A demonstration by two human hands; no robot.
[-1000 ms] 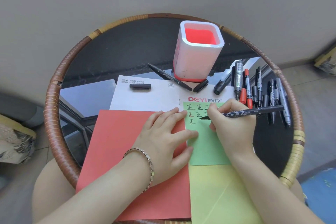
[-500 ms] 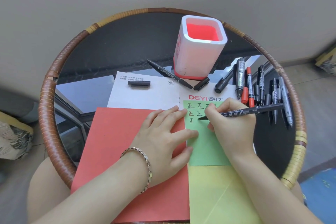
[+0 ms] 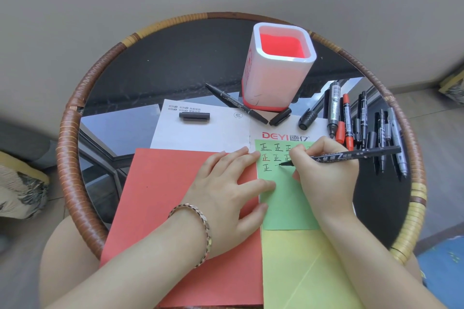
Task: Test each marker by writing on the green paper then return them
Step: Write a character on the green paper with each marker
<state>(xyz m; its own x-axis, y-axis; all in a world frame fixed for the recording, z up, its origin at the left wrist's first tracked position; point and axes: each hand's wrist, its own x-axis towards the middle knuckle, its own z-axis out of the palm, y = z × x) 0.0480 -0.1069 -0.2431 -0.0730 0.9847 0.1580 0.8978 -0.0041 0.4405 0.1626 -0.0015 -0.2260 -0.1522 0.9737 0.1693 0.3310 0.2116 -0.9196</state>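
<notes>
Black marker (image 3: 356, 153) in right hand (image 3: 324, 173), tip on green paper (image 3: 283, 208).

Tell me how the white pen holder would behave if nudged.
The pen holder looks empty and taller than it is wide, so it is probably light and could tip from a push near its rim. It stands on the glossy tabletop, so a low push would likely slide it. Its squared sides suggest it would not roll if toppled.
</notes>
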